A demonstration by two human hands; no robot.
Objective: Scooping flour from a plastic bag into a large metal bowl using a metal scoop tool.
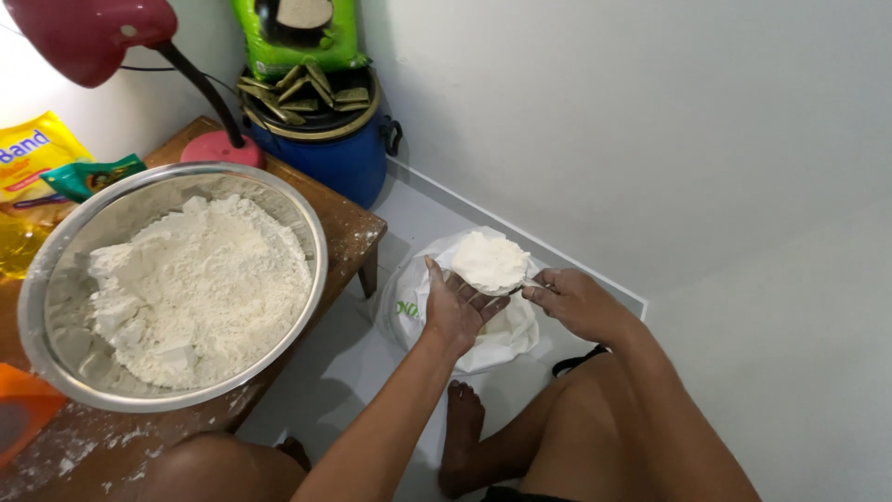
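Holding a heaped scoop of flour (490,261) above the white sack (416,307) on the floor, my right hand (578,302) pinches its handle; left hand (454,311), spread, cups beneath. Next I judge: carry level to the steel bowl (56,270) on the bench (358,228).

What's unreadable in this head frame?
- Metal scoop, head view: bowl buried under heaped white flour; handle hidden by the right hand.
- White plastic flour bag: inside blocked by the left hand and the scoop.
- Red desk lamp: shade cut off by the top edge.
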